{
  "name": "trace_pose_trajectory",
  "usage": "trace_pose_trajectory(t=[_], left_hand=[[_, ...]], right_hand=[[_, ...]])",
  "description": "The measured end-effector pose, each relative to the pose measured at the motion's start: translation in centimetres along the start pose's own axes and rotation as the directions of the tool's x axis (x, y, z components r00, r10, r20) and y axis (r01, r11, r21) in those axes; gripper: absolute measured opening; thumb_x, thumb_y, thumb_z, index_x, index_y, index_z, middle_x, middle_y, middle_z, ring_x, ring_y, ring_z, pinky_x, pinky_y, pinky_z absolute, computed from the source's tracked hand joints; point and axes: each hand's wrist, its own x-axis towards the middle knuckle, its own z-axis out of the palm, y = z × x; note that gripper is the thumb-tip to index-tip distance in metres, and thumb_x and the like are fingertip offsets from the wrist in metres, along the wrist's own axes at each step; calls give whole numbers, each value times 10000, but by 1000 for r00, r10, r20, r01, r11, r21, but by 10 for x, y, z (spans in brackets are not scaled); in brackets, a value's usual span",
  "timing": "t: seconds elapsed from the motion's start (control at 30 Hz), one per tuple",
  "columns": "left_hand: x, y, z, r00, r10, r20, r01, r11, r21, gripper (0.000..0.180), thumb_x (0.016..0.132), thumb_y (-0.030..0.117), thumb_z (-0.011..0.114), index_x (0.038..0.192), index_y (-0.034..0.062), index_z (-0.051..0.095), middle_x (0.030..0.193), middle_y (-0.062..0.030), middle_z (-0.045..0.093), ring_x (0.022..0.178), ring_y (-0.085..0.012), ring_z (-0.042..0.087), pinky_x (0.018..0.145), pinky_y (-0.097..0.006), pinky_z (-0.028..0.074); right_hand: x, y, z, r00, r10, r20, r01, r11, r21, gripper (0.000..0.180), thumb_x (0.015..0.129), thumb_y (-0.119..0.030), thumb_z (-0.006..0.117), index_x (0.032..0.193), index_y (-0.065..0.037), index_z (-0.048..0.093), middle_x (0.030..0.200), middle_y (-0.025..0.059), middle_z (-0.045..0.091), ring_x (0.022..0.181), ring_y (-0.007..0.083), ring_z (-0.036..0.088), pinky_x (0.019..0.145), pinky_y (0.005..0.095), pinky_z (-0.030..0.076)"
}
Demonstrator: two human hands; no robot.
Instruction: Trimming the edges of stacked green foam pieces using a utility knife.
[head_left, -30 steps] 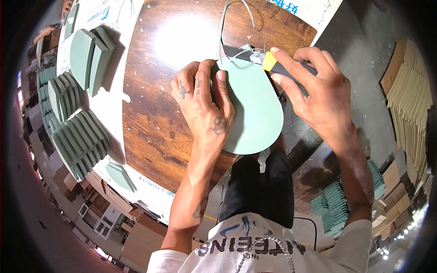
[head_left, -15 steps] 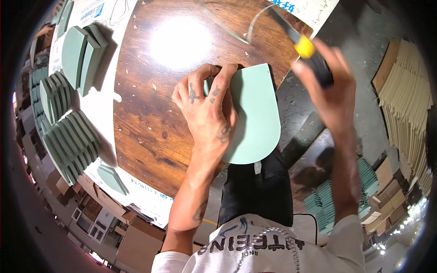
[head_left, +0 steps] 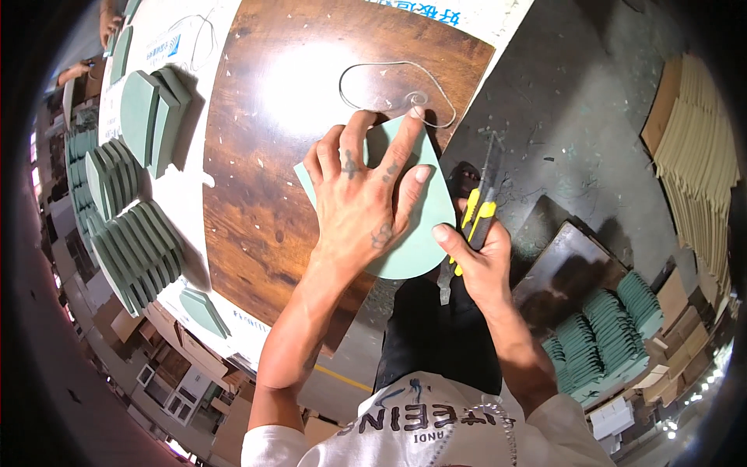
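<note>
Head view: the left hand [head_left: 362, 194] lies splayed and ungripping on a pale green panel [head_left: 416, 226], hiding much of it; the panel overhangs the right edge of the brown board [head_left: 261, 210], towards the near corner. The right hand [head_left: 486, 261] grasps a yellow-and-black cutter [head_left: 482, 212], its thumb perhaps touching the panel's rim. A thin looped strip [head_left: 418, 98] lies near the board's far right corner. Blue printing [head_left: 436, 11] (cut off by the frame) sits beyond the far edge; the shirt's dark lettering [head_left: 416, 420] is upside down.
</note>
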Motion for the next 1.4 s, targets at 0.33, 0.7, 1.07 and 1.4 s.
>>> trace_pose_trajectory(t=[0.33, 0.7, 1.07, 1.4], left_hand=[[5, -3, 7, 974, -36, -224, -18, 972, -234, 365, 861, 152, 824, 1224, 157, 779, 1242, -129, 665, 1111, -299, 602, 950, -433, 501], [28, 5, 1, 993, 13, -118, -18, 999, -40, 451, 997, 252, 637, 1417, 89, 625, 1420, -175, 552, 1279, -370, 493, 1082, -491, 368], [84, -19, 17, 713, -569, -410, 466, 821, -329, 711, 1010, 327, 671, 1466, -121, 360, 1497, -356, 334, 1339, -495, 387, 1139, -596, 290], [32, 43, -56, 983, -44, 176, 135, 828, -544, 393, 912, 250, 756, 1206, -2, 689, 1202, -281, 684, 1059, -421, 680, 889, -458, 543]], right_hand=[[-7, 11, 6, 997, 26, -76, -25, 1000, 18, 288, 942, -187, 797, 1079, 18, 649, 876, -10, 664, 783, 60, 583, 715, 231, 493], [-8, 5, 3, 991, -25, -132, 17, 998, -55, 323, 936, -229, 803, 1055, 20, 635, 845, -10, 627, 750, 76, 560, 679, 247, 479], [-116, 15, -152, 928, 243, -281, -235, 970, 63, 433, 927, -231, 806, 1234, 21, 635, 1038, 35, 669, 977, 127, 630, 895, 295, 499], [-100, -92, -159, 833, -78, -548, 238, 944, 229, 288, 913, -127, 735, 1161, 3, 666, 931, 26, 686, 808, 132, 658, 719, 298, 531]])
